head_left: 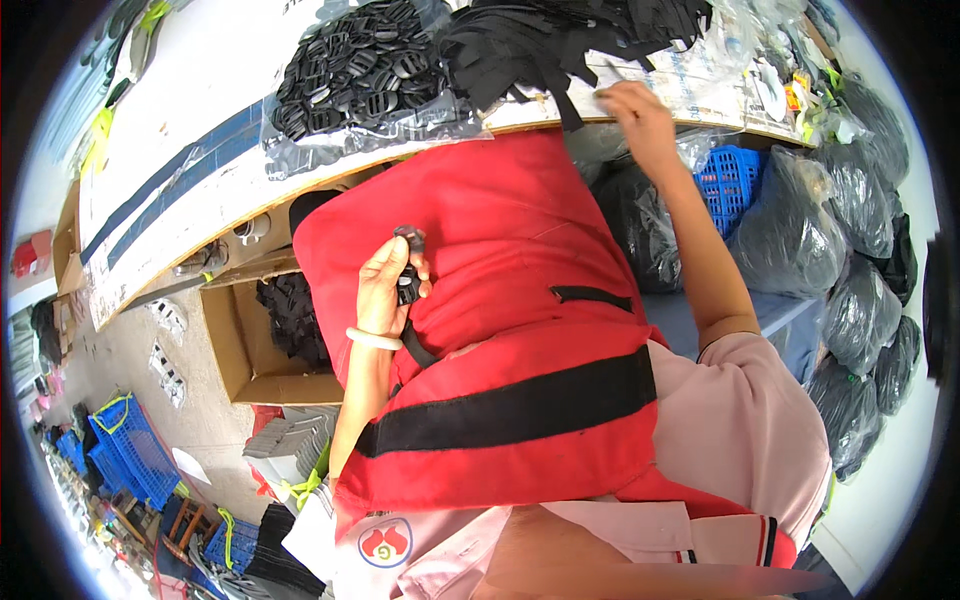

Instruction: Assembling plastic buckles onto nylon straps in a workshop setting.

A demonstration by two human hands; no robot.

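Note:
My left hand (383,285) is closed around black plastic buckles (408,285) above my red apron (480,220). One dark piece pokes out over the fingertips. A black strap (418,345) curves below that hand; whether it joins the buckles I cannot tell. Raised at the table's front edge, my right hand (642,122) has its fingers bent together, and what they pinch, if anything, is not discernible. Just left of it lies a heap of cut black webbing strips (530,45), some hanging over the edge. A pile of black buckles (365,70) sits on clear plastic beside the strips.
The white table (200,200) spans the far side. Under it, an open cardboard box (235,340) holds black pieces. Stuffed black bags (860,230) and a blue basket (728,185) crowd the right. Blue crates (135,450) stand on the floor at left.

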